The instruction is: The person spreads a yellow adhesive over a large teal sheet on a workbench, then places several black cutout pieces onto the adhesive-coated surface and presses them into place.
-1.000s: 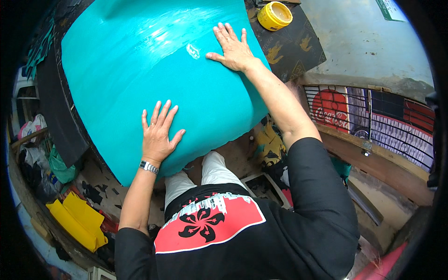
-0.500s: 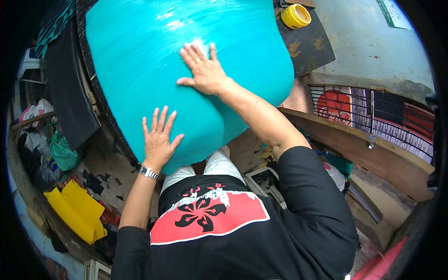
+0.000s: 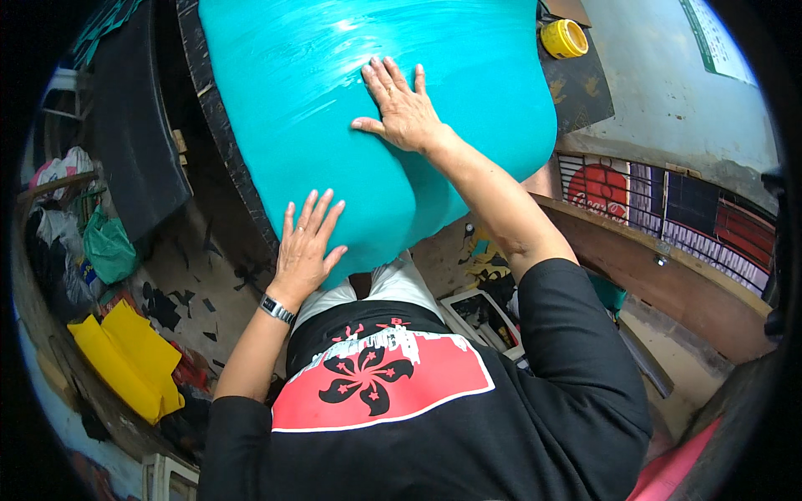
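The right hand (image 3: 405, 115) has shifted inward across the teal sheet (image 3: 284, 117).

My T-shirt (image 3: 518, 442): black, loose short sleeves (image 3: 576, 334) ending near elbows. Red panel (image 3: 447, 380) across front, white edging along bottom. On it, black five-petalled flower (image 3: 338, 390), small red stars on petals; pale jagged print (image 3: 403, 341) above. Metal-link watch (image 3: 276, 308), dark face, on wrist by my left grip (image 3: 307, 253). Trousers (image 3: 408, 286) whitish.
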Demonstrator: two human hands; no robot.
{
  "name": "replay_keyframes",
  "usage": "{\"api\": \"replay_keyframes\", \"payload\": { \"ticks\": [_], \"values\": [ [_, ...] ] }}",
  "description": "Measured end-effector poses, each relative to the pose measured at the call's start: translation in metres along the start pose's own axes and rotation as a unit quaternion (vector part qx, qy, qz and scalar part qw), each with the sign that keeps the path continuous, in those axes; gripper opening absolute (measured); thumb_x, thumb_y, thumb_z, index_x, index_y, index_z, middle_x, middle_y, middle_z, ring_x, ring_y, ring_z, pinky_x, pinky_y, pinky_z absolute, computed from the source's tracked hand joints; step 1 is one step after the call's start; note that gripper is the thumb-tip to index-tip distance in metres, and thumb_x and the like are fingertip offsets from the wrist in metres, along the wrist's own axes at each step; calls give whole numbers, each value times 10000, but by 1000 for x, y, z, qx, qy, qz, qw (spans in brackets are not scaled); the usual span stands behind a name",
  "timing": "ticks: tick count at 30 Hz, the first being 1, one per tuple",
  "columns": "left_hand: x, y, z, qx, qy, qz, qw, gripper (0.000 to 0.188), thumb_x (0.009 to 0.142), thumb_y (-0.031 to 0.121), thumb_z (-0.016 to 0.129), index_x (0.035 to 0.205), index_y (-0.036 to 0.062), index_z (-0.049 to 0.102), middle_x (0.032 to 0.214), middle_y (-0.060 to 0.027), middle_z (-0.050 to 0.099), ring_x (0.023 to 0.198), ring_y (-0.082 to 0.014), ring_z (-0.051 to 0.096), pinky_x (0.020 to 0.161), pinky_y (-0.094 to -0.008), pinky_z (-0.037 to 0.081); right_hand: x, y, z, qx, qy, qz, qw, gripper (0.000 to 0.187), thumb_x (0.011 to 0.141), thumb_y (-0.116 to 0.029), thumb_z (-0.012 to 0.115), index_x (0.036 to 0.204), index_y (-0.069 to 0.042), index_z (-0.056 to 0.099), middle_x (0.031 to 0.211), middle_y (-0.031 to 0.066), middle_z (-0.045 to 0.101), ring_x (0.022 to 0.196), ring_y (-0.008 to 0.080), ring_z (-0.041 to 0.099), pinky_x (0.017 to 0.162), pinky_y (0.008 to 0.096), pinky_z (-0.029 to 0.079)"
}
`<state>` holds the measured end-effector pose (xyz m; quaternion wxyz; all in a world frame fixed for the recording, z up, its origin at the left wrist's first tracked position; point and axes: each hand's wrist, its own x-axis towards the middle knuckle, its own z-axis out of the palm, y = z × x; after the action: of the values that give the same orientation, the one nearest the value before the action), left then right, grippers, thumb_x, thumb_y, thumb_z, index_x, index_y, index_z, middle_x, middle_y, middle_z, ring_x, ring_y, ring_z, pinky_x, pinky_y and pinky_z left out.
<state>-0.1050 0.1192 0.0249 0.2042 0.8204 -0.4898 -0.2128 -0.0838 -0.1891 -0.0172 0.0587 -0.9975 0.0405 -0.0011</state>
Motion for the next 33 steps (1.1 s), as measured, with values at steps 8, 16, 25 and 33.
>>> {"api": "replay_keyframes", "payload": {
  "ticks": [8,16,25,33],
  "values": [
    [-16,-13,20,49,18,30,998,908,764,358,777,1536,174,334,1591,-87,304,1496,-279,219,1218,-501,153,3,-124,22,97,79,-7,992,1108,793,-767,539,1530,16,275,1612,221,227,1518,353,154,1167,673,41],
    [-16,-10,17,47,32,36,998,917,730,335,803,1518,173,363,1592,-56,303,1490,-277,229,1217,-484,163,-11,-112,4,55,-2,114,992,1073,824,-757,524,1550,-19,245,1611,217,237,1514,350,182,1145,696,74],
    [-20,-27,33,43,2,69,997,814,739,389,767,1411,35,472,1480,-172,421,1435,-329,306,1215,-520,155,6,-190,36,90,102,16,991,1198,750,-803,550,1523,62,251,1611,255,193,1522,373,114,1162,676,-4],
    [-18,-13,26,88,50,38,994,931,720,427,786,1505,133,381,1575,-75,322,1488,-246,236,1222,-476,135,-11,-128,15,39,4,119,992,1152,803,-824,447,1544,30,227,1612,225,233,1516,357,165,1149,692,45]
  ]
}}
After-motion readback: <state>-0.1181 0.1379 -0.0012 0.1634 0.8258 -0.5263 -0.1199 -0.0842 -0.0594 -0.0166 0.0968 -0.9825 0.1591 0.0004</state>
